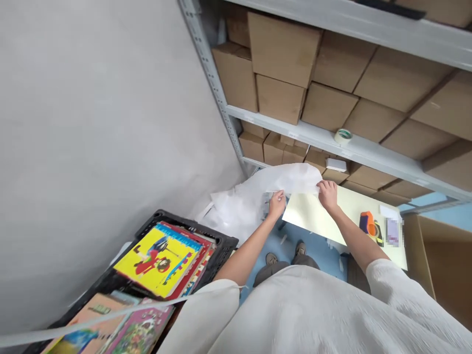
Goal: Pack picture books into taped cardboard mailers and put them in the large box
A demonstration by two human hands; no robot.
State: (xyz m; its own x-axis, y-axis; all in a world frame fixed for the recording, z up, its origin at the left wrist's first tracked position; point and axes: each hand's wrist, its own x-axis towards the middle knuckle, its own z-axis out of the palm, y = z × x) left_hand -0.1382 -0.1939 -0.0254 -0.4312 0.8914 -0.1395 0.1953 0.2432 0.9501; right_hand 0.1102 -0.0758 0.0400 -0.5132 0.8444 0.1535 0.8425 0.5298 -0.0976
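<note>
A thin white sheet of packing material stretches between my hands over the left end of the pale table. It trails down to the left in a loose, crumpled heap. My left hand pinches its near edge, beside the table's left corner. At the sheet's right end, my right hand has its fingers closed on the same edge. Farther right on the table lie an orange and dark tape dispenser and a yellow-and-black item.
A black crate of colourful books stands at left by the grey wall. Ahead, metal shelves hold cardboard boxes and a tape roll. An opened carton is at right. A pale strap crosses the lower left.
</note>
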